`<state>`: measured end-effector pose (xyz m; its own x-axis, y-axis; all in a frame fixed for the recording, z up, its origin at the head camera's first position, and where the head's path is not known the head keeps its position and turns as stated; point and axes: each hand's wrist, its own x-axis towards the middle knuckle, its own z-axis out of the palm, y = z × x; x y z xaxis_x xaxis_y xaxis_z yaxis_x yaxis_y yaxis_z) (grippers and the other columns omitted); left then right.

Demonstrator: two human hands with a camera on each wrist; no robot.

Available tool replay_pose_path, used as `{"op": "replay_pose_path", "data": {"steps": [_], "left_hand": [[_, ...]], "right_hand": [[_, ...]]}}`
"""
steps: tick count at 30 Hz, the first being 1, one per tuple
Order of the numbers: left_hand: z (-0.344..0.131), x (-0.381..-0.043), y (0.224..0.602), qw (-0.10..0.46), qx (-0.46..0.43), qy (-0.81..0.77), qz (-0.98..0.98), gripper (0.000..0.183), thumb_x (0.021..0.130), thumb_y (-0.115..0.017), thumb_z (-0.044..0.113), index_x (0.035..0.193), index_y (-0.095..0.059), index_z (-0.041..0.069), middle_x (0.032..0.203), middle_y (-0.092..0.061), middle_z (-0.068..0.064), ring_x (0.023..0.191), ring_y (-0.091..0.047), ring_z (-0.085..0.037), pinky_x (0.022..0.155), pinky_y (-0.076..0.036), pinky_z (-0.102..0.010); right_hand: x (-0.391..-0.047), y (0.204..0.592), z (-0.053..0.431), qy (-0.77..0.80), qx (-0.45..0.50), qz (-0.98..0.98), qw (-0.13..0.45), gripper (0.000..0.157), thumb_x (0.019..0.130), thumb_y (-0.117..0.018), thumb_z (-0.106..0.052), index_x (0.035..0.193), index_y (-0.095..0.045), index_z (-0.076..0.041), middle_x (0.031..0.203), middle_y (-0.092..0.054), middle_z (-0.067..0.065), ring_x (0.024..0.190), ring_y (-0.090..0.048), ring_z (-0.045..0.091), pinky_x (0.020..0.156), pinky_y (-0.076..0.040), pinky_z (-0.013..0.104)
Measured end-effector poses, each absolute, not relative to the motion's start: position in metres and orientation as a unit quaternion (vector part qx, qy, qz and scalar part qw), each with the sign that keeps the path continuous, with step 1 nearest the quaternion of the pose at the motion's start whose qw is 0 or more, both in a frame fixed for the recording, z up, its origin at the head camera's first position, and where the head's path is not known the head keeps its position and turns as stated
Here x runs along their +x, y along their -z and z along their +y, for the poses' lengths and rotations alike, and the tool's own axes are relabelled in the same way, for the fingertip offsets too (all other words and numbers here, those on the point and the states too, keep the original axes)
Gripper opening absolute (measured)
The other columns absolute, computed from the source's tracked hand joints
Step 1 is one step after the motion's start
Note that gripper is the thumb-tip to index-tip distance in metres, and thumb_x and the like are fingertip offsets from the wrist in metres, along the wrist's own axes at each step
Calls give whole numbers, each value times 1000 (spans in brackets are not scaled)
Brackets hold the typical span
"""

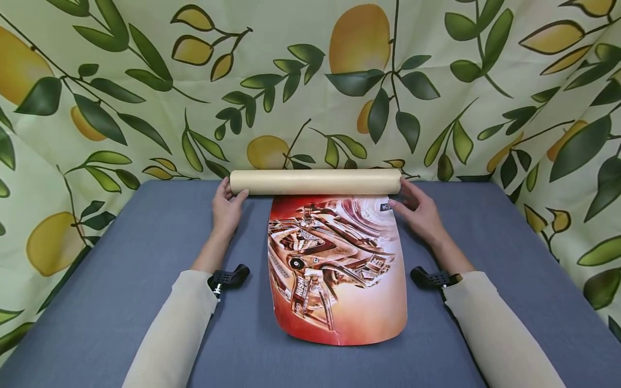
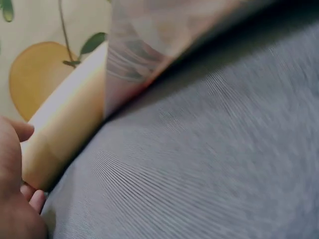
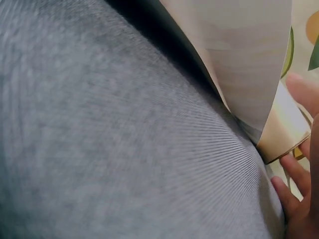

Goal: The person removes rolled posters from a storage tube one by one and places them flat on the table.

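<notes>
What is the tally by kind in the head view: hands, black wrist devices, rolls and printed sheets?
Hands (left hand, right hand): 2
Black wrist devices: 2
Cream roll: 1
Printed sheet: 1
Total: 6

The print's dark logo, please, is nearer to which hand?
The right hand, its thumb beside the logo; the left hand is at the opposite end of the roll.

Free tabletop (image 1: 136, 269) flanks the printed sheet (image 1: 337, 269), while the cream roll (image 1: 315, 182) blocks its far end
</notes>
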<state>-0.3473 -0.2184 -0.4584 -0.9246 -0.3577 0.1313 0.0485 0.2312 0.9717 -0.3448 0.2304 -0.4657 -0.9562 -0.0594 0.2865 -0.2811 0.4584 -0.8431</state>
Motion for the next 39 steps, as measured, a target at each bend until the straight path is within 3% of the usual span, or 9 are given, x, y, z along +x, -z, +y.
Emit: {"op": "replay_pose_path", "data": {"steps": [4,8,12,14,19,23,33,36,39], "left_hand": [[-225,-343,455,155,95,613,-769,43,105,-53,25,141,-55,0,116,-62,-8,99,-54,-10,91,-44,-24],[-232,-338,451,113,38,639,-760,44,108,-47,26,136,-56,-7,104,-62,1,89,-54,-1,85,-45,-18],[-236,-339,450,70,25,643,-762,48,108,-47,22,146,-47,-8,121,-64,-13,90,-57,3,85,-48,-15],[-237,-341,449,63,44,633,-771,48,108,-46,21,148,-45,-6,123,-63,-13,89,-57,5,85,-48,-13],[-241,-346,450,67,70,661,-744,48,107,-51,19,147,-46,-6,98,-65,14,82,-58,3,80,-50,-12],[-242,-346,449,60,72,684,-724,48,104,-56,17,144,-49,-9,86,-65,22,82,-60,2,77,-51,-12],[-241,-346,452,57,112,707,-696,42,99,-65,16,133,-57,-8,76,-70,20,73,-63,-1,73,-54,-14],[-240,-345,452,59,108,700,-703,37,99,-65,16,128,-59,-7,75,-70,20,73,-64,-2,74,-53,-13],[-239,-344,453,60,102,686,-718,37,100,-64,19,127,-59,-6,76,-69,22,75,-64,-2,76,-53,-13]], "right_hand": [[-345,465,231,-524,79,-840,118,69,95,-69,-11,156,-37,-7,158,-43,20,138,-48,41,103,-46,27],[-342,465,231,-525,51,-841,120,66,96,-67,-15,155,-39,-6,156,-45,21,137,-49,40,92,-41,9],[-340,467,232,-532,40,-835,135,63,95,-69,-15,153,-44,-7,153,-49,20,133,-53,35,88,-40,6],[-341,467,231,-540,38,-827,151,60,94,-70,-13,150,-48,-6,148,-53,21,124,-58,27,84,-41,5],[-343,467,230,-543,31,-815,198,49,94,-71,-11,141,-58,-5,134,-62,22,97,-58,0,75,-45,7],[-343,469,230,-549,26,-806,218,44,94,-71,-11,136,-63,-5,128,-64,20,89,-58,-5,66,-48,7],[-340,468,231,-539,15,-816,208,44,95,-70,-15,138,-62,-6,134,-63,22,89,-57,-6,67,-47,5],[-337,456,233,-506,10,-842,186,46,96,-70,-21,139,-61,-7,137,-60,23,102,-67,14,72,-43,5],[-331,436,232,-474,-1,-866,159,51,97,-69,-30,141,-59,-7,141,-57,23,120,-63,35,74,-41,9]]}}
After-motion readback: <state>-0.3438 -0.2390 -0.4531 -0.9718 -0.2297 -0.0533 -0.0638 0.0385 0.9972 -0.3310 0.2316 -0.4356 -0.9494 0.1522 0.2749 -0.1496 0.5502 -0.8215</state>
